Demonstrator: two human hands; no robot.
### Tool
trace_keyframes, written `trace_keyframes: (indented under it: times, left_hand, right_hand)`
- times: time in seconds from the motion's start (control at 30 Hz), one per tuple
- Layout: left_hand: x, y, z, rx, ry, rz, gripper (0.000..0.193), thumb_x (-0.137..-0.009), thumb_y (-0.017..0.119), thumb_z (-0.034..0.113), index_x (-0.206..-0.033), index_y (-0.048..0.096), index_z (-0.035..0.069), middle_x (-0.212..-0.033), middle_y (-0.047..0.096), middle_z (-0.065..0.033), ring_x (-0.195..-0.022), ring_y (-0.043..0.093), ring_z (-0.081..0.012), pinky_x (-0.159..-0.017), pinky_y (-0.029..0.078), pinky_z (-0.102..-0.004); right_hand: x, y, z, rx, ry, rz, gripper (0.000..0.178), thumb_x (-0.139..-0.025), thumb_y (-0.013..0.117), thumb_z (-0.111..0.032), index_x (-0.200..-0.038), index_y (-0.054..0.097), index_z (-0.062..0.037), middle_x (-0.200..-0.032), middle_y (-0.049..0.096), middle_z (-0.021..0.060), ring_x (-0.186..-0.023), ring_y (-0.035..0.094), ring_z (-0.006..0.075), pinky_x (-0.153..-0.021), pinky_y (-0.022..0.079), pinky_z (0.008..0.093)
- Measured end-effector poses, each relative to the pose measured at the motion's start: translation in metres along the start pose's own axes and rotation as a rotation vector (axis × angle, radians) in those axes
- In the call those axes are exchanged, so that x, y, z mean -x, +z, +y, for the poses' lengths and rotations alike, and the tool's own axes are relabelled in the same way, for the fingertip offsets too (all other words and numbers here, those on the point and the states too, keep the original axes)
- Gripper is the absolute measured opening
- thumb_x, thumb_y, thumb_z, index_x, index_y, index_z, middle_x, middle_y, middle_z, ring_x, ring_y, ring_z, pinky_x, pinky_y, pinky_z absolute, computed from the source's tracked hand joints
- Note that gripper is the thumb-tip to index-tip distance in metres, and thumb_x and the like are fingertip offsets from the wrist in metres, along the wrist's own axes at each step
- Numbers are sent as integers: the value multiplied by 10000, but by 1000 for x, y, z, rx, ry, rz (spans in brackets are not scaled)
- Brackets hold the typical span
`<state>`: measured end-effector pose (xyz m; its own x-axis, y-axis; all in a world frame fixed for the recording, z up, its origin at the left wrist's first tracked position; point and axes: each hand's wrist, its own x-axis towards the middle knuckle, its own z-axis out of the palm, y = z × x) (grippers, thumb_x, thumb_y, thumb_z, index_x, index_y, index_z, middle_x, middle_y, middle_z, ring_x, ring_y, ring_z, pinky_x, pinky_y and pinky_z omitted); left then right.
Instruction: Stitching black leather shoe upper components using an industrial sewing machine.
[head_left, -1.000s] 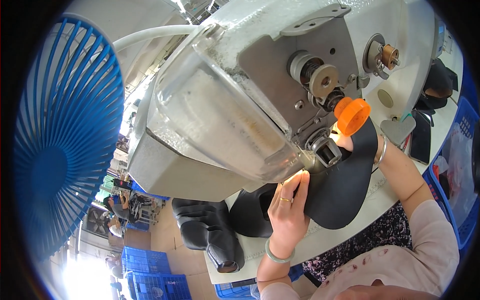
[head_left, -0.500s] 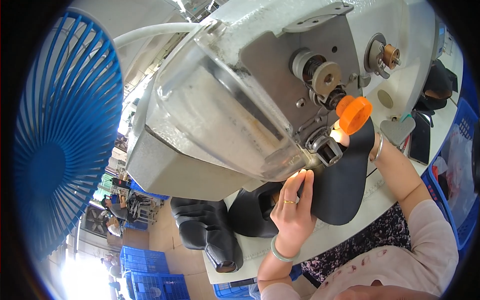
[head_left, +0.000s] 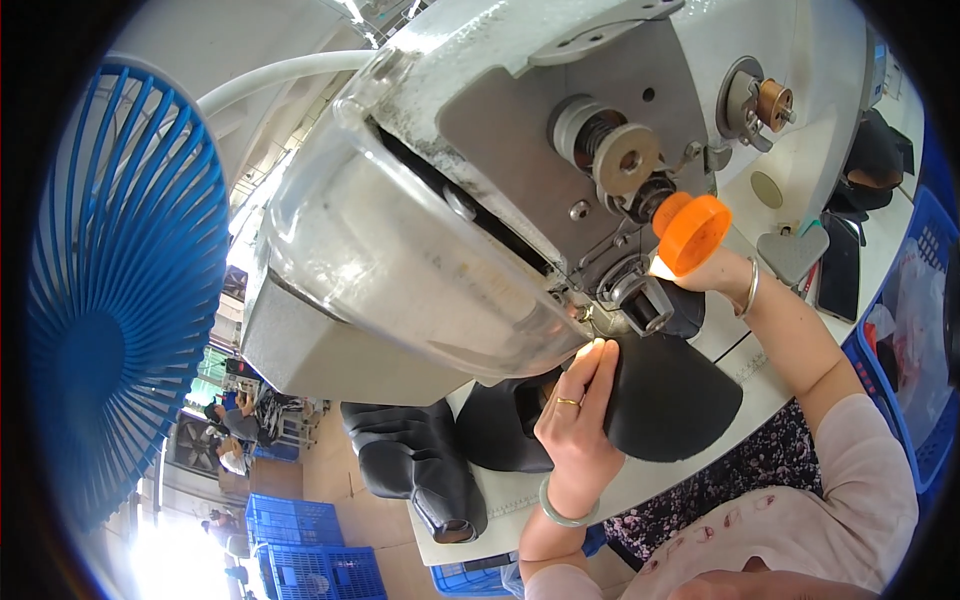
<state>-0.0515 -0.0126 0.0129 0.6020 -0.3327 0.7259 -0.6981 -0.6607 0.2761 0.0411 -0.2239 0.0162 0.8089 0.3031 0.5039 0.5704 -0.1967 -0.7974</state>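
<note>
A smooth, curved black sheet of material (head_left: 672, 400) lies under the head of a sewing machine (head_left: 640, 60). My left hand (head_left: 580, 425), with a ring on one finger and a bangle at the wrist, pinches the sheet's edge with its fingers together, just in front of the stitching area. My right hand (head_left: 718, 272) reaches behind the orange knob (head_left: 692, 235) beside the machine head; its fingers are hidden there. The presser area (head_left: 640, 300) is partly covered by metal parts. More black material (head_left: 505, 430) extends left of my left hand.
Several stacked black pieces (head_left: 410, 460) lie at the table's left end. A blue fan (head_left: 120, 300) stands far left. At right are a phone-like black slab (head_left: 838, 270), a grey pad (head_left: 793, 252) and a blue basket (head_left: 900, 400) with plastic bags. Blue crates (head_left: 320, 570) stand on the floor.
The black sheet has swung down and round, so its broad end now points toward the lower right. My right hand has shifted left behind the orange knob. My left hand stays nearly in place.
</note>
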Motion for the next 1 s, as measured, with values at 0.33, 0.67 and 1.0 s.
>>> trace_keyframes:
  times: [0.33,0.67,1.0]
  left_hand:
    - [-5,0,-2,-137,152,9,464,-616,581,-70,-1069,671,-22,-1032,619,-104,-896,656,-264,-784,528,-316]
    - [-12,-7,-15,-99,223,-55,507,-573,581,-105,-1066,662,-20,-1040,609,-98,-860,638,-254,-742,521,-314]
    - [-11,-14,-22,-29,169,-143,622,-525,613,-121,-1134,640,1,-1076,587,-115,-902,623,-290,-787,521,-345]
  right_hand:
    - [2,2,-11,27,96,-1,201,-825,634,-175,-889,668,12,-752,658,123,-672,580,181,-648,443,313]
    - [4,5,-4,114,100,79,239,-836,641,-203,-797,628,32,-659,592,155,-564,491,193,-569,412,344]
    - [12,15,-2,82,31,186,273,-857,620,-214,-780,605,48,-644,575,167,-549,504,203,-564,419,346]
